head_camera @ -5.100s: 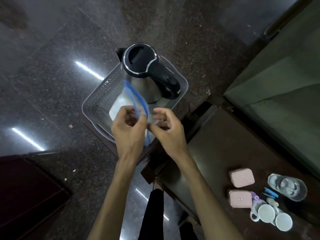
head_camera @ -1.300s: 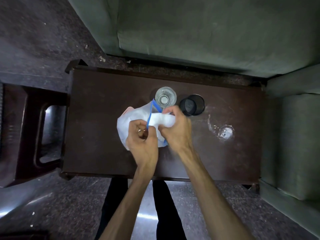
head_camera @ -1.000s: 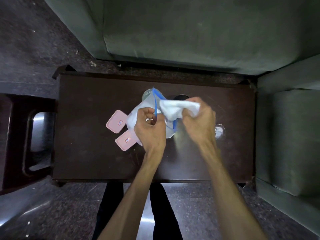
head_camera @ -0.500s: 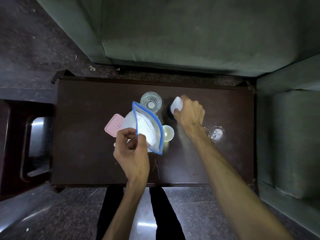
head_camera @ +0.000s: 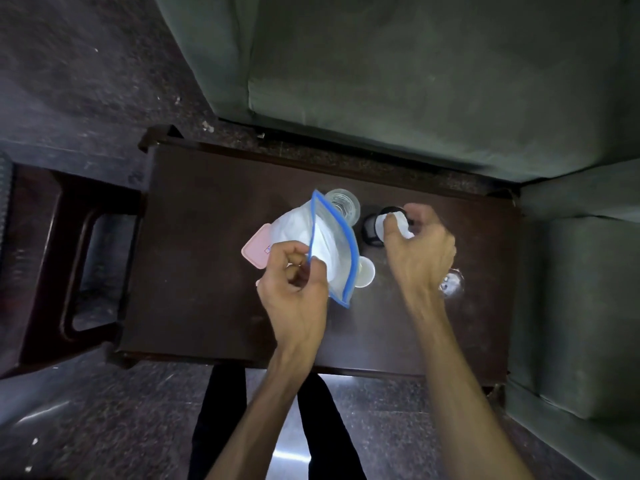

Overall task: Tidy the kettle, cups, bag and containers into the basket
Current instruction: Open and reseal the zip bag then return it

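Note:
My left hand (head_camera: 294,289) pinches the blue-rimmed mouth of a clear zip bag (head_camera: 332,244) with white contents, held open above the dark wooden table (head_camera: 194,265). My right hand (head_camera: 420,249) is closed on a wad of white cloth (head_camera: 396,223) at the rim of a black cup (head_camera: 372,230). A clear glass (head_camera: 344,202) stands behind the bag. A white cup (head_camera: 367,271) peeks out under the bag's right edge. A pink lidded container (head_camera: 256,249) lies left of the bag, partly hidden. The basket and kettle are out of view.
Another clear glass (head_camera: 450,284) sits on the table right of my right wrist. A green sofa (head_camera: 398,74) runs along the table's far side and right end. A dark wooden stool (head_camera: 45,258) stands to the left. My legs are below the near edge.
I turned from the basket and kettle to the table. My right hand drew the white cloth out of the bag and carried it right to the black cup; my left hand still holds the bag.

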Demonstrator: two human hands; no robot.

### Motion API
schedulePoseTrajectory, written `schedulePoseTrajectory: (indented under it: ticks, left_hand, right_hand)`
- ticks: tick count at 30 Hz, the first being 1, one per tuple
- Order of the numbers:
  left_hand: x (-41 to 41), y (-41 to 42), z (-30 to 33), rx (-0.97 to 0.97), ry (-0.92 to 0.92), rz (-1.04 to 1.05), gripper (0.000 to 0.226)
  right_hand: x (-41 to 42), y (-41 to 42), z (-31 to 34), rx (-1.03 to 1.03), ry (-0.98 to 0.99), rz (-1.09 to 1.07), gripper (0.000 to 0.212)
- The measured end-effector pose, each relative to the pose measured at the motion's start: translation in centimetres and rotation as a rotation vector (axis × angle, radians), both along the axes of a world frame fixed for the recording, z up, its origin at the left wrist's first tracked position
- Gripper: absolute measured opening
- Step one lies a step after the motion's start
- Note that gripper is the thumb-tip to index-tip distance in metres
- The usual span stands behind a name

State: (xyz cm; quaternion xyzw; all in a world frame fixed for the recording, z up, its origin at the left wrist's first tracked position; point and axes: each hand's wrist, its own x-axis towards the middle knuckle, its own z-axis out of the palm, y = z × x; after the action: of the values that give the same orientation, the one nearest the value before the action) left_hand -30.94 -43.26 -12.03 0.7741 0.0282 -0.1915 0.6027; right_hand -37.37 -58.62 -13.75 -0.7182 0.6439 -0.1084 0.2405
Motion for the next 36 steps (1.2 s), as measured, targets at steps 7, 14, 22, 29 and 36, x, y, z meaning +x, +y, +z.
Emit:
schedulePoseTrajectory:
  ticks: [7, 14, 22, 29, 36]
  left_hand:
    - [3.4, 2.7, 1.3, -0.081, 0.011, 0.035, 0.017]
    - [10.1, 8.2, 2.4, -0.101, -0.029, 0.027, 0.008]
    - [18.9, 19.6, 4.1, -0.066, -0.248, 0.324, 0.013]
    - [29.2, 33.6, 4.7, 0.166, -0.25, 0.282, 0.071]
    - [33.9, 36.6, 4.0, 0.036, -0.128, 0.075, 0.048]
  right_hand:
    - [6.9, 6.9, 5.8, 0.834, -0.375, 0.236, 0.047]
    - [15.2, 13.5, 6.8, 0.978, -0.47, 0.236, 0.025]
    - [27.0, 24.1, 8.2, 1.034, -0.563, 0.273, 0.024]
    - [35.4, 31.3, 9.2, 1.315, -0.524, 0.548, 0.015]
    - [40.0, 32.8, 8.4, 1.278, -0.428, 0.662, 0.016]
